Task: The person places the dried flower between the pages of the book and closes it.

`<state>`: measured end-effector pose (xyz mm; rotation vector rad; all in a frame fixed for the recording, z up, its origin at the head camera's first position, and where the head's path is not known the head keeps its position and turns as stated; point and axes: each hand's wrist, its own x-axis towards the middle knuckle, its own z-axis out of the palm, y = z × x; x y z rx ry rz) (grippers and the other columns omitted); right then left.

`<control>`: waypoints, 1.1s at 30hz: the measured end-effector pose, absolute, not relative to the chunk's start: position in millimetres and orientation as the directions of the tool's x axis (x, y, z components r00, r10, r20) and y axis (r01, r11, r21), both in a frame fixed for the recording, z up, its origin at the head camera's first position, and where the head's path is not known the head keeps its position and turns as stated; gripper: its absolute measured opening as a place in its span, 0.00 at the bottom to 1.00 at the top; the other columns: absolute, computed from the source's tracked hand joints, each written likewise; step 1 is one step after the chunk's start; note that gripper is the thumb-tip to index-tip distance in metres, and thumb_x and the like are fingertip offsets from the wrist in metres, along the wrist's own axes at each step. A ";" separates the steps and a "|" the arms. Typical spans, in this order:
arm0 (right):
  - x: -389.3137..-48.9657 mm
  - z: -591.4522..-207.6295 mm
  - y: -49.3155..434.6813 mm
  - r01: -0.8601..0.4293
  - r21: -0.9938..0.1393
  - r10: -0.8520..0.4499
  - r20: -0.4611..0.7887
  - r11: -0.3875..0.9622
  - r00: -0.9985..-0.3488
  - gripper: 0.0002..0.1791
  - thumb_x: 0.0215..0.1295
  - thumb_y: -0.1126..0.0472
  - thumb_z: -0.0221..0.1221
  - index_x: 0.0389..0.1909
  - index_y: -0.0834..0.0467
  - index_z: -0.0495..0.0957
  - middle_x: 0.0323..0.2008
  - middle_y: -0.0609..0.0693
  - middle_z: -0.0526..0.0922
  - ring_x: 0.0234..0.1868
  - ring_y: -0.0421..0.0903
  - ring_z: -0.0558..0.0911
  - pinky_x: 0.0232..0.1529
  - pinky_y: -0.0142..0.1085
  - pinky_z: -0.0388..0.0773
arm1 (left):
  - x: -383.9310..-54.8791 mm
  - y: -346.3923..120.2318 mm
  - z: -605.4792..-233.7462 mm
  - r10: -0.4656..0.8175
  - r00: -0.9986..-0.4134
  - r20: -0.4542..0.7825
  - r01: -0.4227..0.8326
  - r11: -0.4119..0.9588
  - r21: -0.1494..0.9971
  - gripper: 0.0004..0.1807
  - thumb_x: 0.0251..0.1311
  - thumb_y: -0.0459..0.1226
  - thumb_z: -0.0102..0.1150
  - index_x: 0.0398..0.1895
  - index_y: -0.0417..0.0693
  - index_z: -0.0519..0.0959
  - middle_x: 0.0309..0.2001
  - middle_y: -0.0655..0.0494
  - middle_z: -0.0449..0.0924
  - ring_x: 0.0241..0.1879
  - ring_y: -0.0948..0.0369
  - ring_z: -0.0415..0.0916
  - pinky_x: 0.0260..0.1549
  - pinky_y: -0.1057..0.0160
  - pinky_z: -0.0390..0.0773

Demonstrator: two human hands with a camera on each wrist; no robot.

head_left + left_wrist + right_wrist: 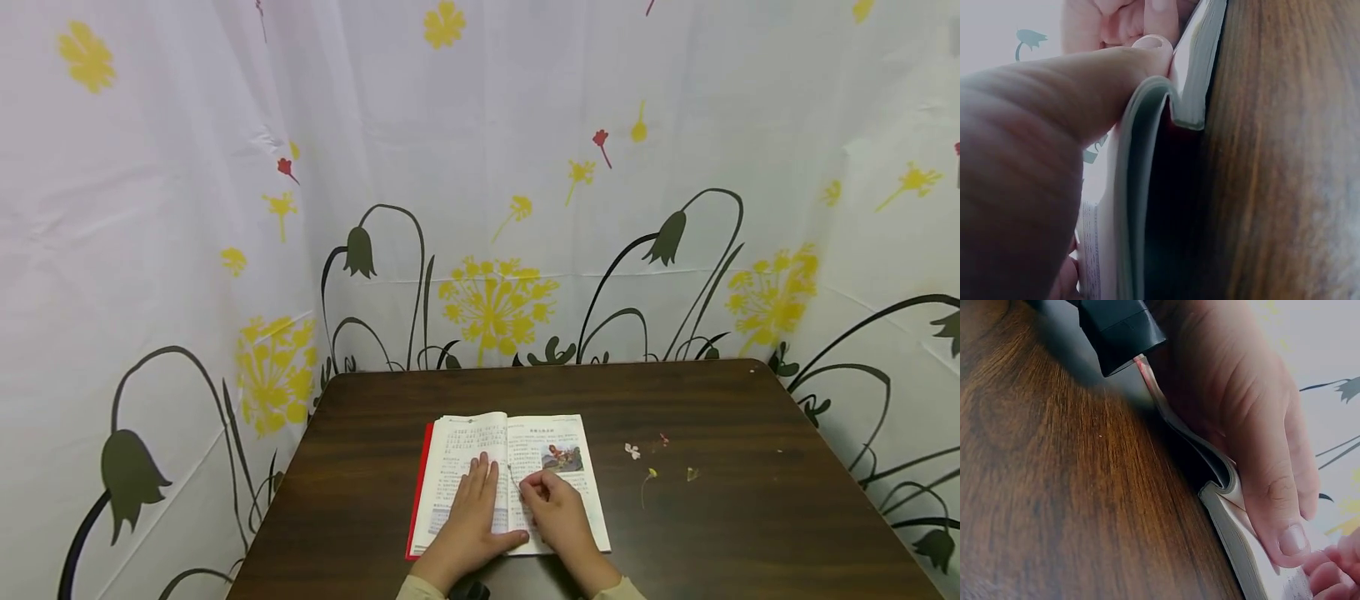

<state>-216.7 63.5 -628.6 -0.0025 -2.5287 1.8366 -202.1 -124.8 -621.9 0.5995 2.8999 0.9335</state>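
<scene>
An open book (555, 429) with a red cover edge lies on the dark wooden table. My left hand (472, 517) is spread flat over the left page, fingers straight, its thumb reaching across the centre fold. Above the right page, my right hand (558, 508) pinches a thin dried flower stem (513, 477) between thumb and forefinger, tip toward the fold. In the left wrist view, the left thumb (1085, 87) presses on the curved pages (1138, 125). The right wrist view catches the right fingertips (1329, 575) beside the left thumb; the stem is hidden there.
Right of the book lie several small dried flowers: a white one (632, 451), a red one (664, 439), a yellow one with a long stem (652, 473) and another yellowish one (692, 474). A flower-printed curtain (487, 167) hangs behind the table (720, 533).
</scene>
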 end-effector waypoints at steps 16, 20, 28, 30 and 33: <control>-216.3 -629.7 65.9 -0.076 -0.915 -0.102 0.038 0.396 -0.994 0.06 0.72 0.62 0.65 0.40 0.53 0.91 0.24 0.41 0.81 0.12 0.33 0.71 0.13 0.27 0.70 | -204.1 -125.4 -624.9 0.374 -0.922 0.105 0.367 0.751 0.548 0.66 0.60 0.63 0.74 0.86 0.31 0.53 0.88 0.29 0.45 0.88 0.32 0.42 0.82 0.28 0.52; -215.2 -633.0 66.1 -0.087 -0.908 -0.108 0.046 0.410 -0.993 0.07 0.72 0.62 0.65 0.42 0.52 0.92 0.26 0.42 0.81 0.12 0.33 0.72 0.12 0.27 0.71 | -203.4 -125.0 -625.6 0.375 -0.923 0.093 0.362 0.755 0.547 0.66 0.60 0.63 0.74 0.86 0.30 0.53 0.87 0.29 0.45 0.88 0.33 0.42 0.82 0.29 0.52; -216.2 -632.2 68.7 -0.116 -0.911 -0.138 0.066 0.395 -0.988 0.07 0.72 0.63 0.66 0.42 0.49 0.91 0.24 0.41 0.82 0.15 0.33 0.74 0.15 0.28 0.71 | -203.4 -125.7 -626.2 0.373 -0.923 0.097 0.364 0.762 0.535 0.66 0.59 0.64 0.74 0.86 0.30 0.53 0.87 0.28 0.45 0.88 0.33 0.43 0.82 0.29 0.53; -216.0 -631.0 71.6 -0.121 -0.917 -0.158 0.065 0.381 -0.985 0.06 0.72 0.62 0.66 0.42 0.50 0.91 0.24 0.42 0.81 0.16 0.34 0.74 0.17 0.29 0.73 | -203.9 -125.9 -626.1 0.374 -0.922 0.095 0.364 0.761 0.537 0.66 0.59 0.64 0.74 0.86 0.31 0.53 0.87 0.28 0.45 0.88 0.33 0.43 0.82 0.29 0.52; -214.7 -629.9 77.8 -0.121 -0.923 -0.196 0.051 0.365 -0.979 0.06 0.73 0.61 0.66 0.45 0.52 0.90 0.25 0.44 0.81 0.18 0.35 0.76 0.18 0.30 0.76 | -204.8 -126.1 -625.8 0.375 -0.924 0.071 0.351 0.763 0.542 0.67 0.59 0.65 0.74 0.87 0.32 0.52 0.88 0.30 0.43 0.88 0.34 0.41 0.84 0.31 0.50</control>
